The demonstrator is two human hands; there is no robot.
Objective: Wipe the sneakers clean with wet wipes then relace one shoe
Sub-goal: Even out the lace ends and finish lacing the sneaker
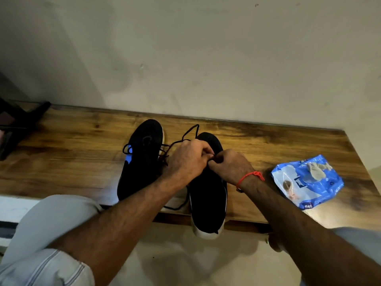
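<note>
Two black sneakers stand side by side on a wooden shelf (268, 141), toes toward the wall. The left sneaker (142, 159) has blue side marks and loose laces. The right sneaker (208, 195) has a white sole whose heel overhangs the shelf's front edge. Over its lacing area my left hand (187, 159) and my right hand (228, 164) meet, both pinching the dark lace (190, 132), which loops up toward the wall. A second stretch of lace trails down between the shoes. A red thread circles my right wrist.
A blue wet-wipes pack (309, 182) lies on the shelf to the right, a crumpled used wipe (317, 168) on top of it. A dark object (18, 124) sits at the shelf's far left. My knees in light jeans are below the shelf.
</note>
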